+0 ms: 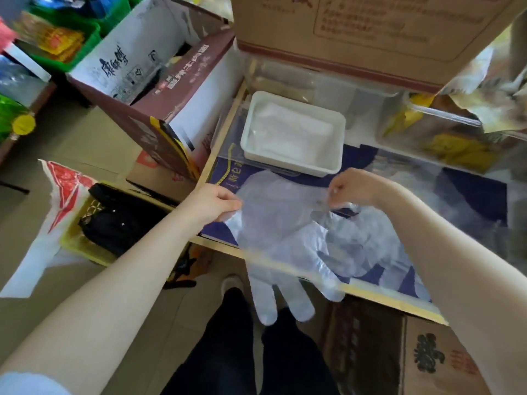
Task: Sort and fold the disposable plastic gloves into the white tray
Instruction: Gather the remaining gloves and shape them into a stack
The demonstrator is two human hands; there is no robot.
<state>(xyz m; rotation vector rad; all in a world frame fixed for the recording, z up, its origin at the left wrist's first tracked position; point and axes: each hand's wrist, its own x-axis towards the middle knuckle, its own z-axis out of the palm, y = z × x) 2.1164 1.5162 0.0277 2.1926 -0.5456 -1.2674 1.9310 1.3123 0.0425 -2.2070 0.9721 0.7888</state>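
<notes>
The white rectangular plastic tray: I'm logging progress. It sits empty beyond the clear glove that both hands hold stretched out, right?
Not empty. The head view shows the white rectangular plastic tray already holding folded clear gloves. The rest stands: left hand and right hand hold the clear plastic glove before it.

Both forearms are bare from elbow to wrist, and no rings, watch or bracelet can be made out on the left hand (212,202) or the right hand (352,188). A pale blue sleeve edge (25,383) is seen at the left upper arm. Black trousers (256,352) are worn, with what appears to be a light-coloured shoe (232,282) just above them.
</notes>
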